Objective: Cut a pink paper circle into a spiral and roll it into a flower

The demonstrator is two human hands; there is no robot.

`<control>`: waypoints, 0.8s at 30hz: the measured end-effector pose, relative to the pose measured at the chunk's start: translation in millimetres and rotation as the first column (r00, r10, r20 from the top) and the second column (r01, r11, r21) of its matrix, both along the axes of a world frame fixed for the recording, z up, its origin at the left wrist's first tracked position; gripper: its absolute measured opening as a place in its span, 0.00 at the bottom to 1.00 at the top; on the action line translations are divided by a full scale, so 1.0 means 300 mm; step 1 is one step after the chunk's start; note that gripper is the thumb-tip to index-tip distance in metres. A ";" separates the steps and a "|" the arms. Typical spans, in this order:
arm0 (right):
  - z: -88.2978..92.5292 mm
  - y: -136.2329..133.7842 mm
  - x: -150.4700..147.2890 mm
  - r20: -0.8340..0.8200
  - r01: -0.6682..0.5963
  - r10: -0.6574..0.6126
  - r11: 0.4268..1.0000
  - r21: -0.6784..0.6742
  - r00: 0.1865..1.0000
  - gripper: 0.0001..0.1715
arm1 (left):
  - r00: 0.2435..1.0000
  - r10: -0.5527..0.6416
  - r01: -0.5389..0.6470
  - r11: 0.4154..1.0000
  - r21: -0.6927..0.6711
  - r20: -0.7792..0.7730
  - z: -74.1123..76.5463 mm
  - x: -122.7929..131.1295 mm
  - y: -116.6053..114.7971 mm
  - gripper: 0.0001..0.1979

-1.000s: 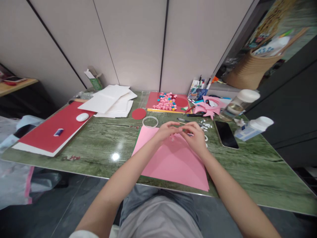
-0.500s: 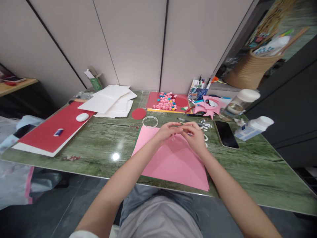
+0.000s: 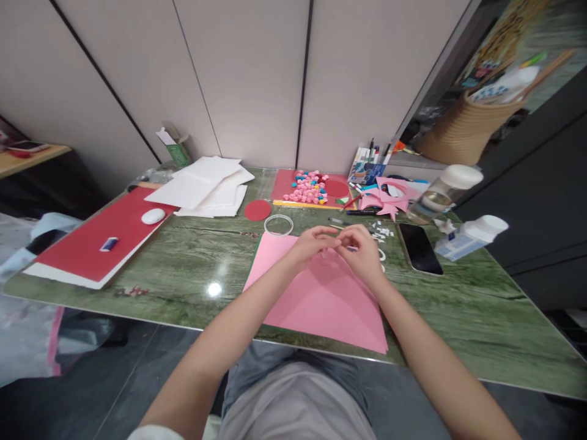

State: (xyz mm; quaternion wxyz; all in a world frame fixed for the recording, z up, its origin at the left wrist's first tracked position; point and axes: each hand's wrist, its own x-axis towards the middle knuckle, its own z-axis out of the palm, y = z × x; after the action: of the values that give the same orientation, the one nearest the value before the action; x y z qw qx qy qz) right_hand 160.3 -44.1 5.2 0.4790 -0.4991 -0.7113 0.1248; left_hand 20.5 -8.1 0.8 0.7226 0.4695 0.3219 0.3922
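Observation:
Over the top part of a pink sheet [image 3: 316, 293], my left hand [image 3: 310, 247] and my right hand [image 3: 361, 249] meet at the fingertips. A small pink paper strip [image 3: 326, 255] hangs at the fingers of my left hand, which are pinched on it. The right thumb and fingers are pressed together against the left fingertips; what they pinch is too small to name. A clear ring [image 3: 278, 225] lies just beyond the sheet's upper left corner, beside a red paper circle [image 3: 257, 210].
Pink folded pieces [image 3: 307, 189] lie on red paper at the back. White sheets [image 3: 202, 183] and a red sheet [image 3: 92, 238] are at left. Pink scraps [image 3: 387, 195], a phone [image 3: 419, 247], a clear bottle [image 3: 443, 192] and a white bottle [image 3: 472, 237] stand or lie at right.
The small pink strip at my fingers has shifted slightly to the right and looks turned. Both hands have stayed nearly in place.

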 end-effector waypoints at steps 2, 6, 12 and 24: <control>0.007 -0.009 -0.001 0.071 0.008 -0.010 0.999 0.036 0.997 0.04 | 1.000 0.016 -0.016 1.000 -0.003 0.012 0.000 -0.001 0.002 0.19; 0.011 -0.018 0.005 0.182 0.005 -0.022 0.996 0.093 0.983 0.06 | 1.000 -0.001 0.002 1.000 -0.031 0.028 0.008 -0.007 0.004 0.19; 0.017 -0.019 0.009 0.176 -0.007 -0.014 0.994 0.114 0.984 0.07 | 0.999 -0.045 0.047 0.998 -0.044 0.027 0.025 -0.017 0.001 0.19; 0.034 -0.022 0.001 0.026 0.014 -0.015 0.999 0.050 1.000 0.03 | 0.994 -0.090 0.092 0.995 -0.034 0.065 0.035 -0.019 0.000 0.14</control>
State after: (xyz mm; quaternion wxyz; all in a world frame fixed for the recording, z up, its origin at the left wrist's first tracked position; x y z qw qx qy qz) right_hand 160.4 -50.8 15.5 0.4828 -0.4937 -0.7167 0.0971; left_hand 14.7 -8.1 11.4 0.7582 0.4575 0.2845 0.3672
